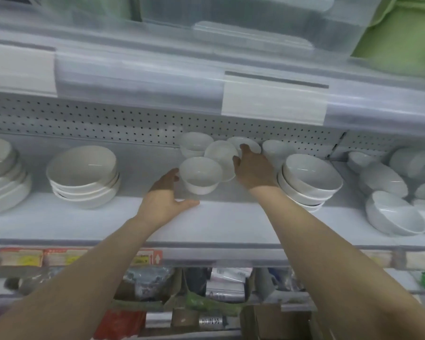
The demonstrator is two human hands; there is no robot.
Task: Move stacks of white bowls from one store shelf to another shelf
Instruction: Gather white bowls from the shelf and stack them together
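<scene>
Head view shows us a cluster of small glossy white ceramic bowls (200, 176) at the middle of a pale grey metal shelf (231, 224), with one tilted bowl (220, 154) leaning among them. Our left hand (165, 192) is open, fingertips against the front bowl's side, thumb along the shelf. Our right hand (253, 168) lies on the tilted bowl and one behind it; whether it pinches a rim we cannot tell. We judge the bowls hard, slick, chippable and heavy once stacked, best cupped under the base with a thumb over the rim. Stacks of larger white bowls (84, 177) flank them before a perforated back panel (84, 119).
</scene>
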